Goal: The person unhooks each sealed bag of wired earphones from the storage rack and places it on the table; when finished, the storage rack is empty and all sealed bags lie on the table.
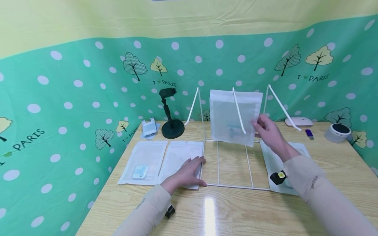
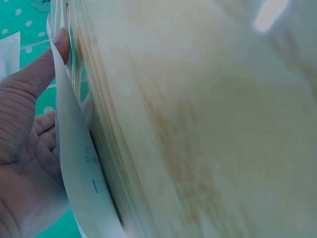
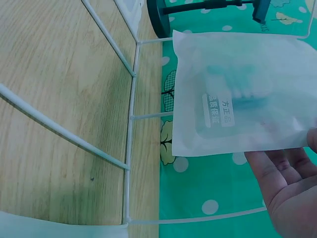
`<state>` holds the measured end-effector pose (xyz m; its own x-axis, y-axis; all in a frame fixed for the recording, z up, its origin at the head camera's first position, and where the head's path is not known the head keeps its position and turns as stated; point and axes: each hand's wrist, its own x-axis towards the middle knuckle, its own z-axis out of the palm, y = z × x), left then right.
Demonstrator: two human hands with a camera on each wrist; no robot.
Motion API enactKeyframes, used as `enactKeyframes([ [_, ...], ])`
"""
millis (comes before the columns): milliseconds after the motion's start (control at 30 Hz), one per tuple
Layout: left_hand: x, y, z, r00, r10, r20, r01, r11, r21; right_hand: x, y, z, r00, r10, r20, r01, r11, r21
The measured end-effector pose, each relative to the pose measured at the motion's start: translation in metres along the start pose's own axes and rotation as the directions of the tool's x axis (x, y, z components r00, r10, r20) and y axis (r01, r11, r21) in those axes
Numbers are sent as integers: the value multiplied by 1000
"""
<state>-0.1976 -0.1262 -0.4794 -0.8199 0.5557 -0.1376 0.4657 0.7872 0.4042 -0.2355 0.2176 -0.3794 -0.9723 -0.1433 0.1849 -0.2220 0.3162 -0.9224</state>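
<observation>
A white wire rack [image 1: 283, 106] with three slanting hooks stands on the table. A translucent white pouch [image 1: 222, 111] hangs at its middle hook, a pale teal item showing faintly inside. My right hand [image 1: 270, 132] pinches the pouch's right edge, thumb in front and fingers behind. In the right wrist view the pouch [image 3: 193, 139] shows printed labels through its film. My left hand [image 1: 187, 172] lies with fingers spread over the rack's left side wire and a flat white pouch [image 1: 180, 152]. The left wrist view shows its thumb [image 2: 42, 67] against the pouch edge.
Another flat pouch [image 1: 147, 157] with a pale blue item lies far left, and one more [image 1: 298, 150] under my right forearm. Behind stand a grey phone holder [image 1: 149, 127] and a black stand [image 1: 173, 128]. A mouse [image 1: 299, 121], USB stick [image 1: 309, 134] and round grey device [image 1: 336, 134] sit right.
</observation>
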Motion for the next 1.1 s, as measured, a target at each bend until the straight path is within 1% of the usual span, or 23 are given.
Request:
enactKeyframes([
  [200, 0, 0, 0, 1000, -2, 0, 2, 1000, 0, -7, 4, -5, 999, -27, 24, 27, 1000, -10],
  [400, 0, 0, 0, 1000, -2, 1, 2, 1000, -5, -15, 6, -8, 993, -97, 65, 98, 995, -7],
  [667, 0, 1, 0, 1000, 4, 1, -4, 1000, -10, -29, 2, -9, 993, -104, 62, 108, 993, -49],
  [833, 1, 1, -1, 1000, 5, 3, -5, 1000, -12, -36, 0, -10, 993, -107, 50, 109, 993, -43],
  [1100, 0, 1, -1, 1000, -3, 7, 3, 1000, -11, -49, -5, -10, 997, -64, 46, 67, 995, -74],
])
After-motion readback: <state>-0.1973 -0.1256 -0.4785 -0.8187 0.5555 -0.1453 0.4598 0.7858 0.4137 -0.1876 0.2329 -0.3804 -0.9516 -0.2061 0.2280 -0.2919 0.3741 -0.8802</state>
